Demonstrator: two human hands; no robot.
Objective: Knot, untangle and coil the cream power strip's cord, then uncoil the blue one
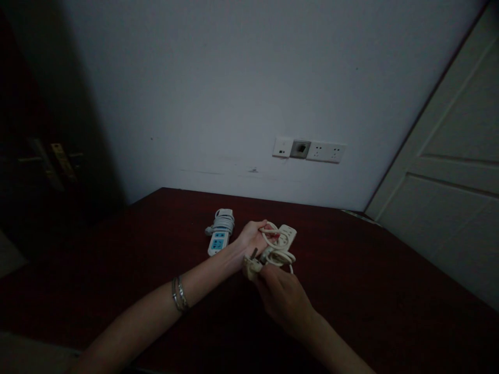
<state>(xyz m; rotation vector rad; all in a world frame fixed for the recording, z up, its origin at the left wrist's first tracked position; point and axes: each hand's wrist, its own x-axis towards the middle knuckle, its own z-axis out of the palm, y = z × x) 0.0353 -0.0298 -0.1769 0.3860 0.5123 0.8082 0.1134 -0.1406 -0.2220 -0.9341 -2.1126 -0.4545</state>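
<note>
My left hand (254, 236) is closed around loops of the white cord (281, 255), palm turned up. Just past its fingers is a white power strip (287, 236), partly covered by the cord; whether the fingers also grip the strip I cannot tell. My right hand (286, 298) pinches the cord's plug (252, 266), whose metal prongs point up beside my left wrist. To the left of my left hand, a second power strip (219, 241) with blue socket faces lies on the table, its cord wound around it.
The dark red table (187, 218) meets a pale wall, which carries a row of wall sockets (325, 151). At the right stands a white panelled door (456, 171). A dark door with a brass lock plate (62, 161) is on the left.
</note>
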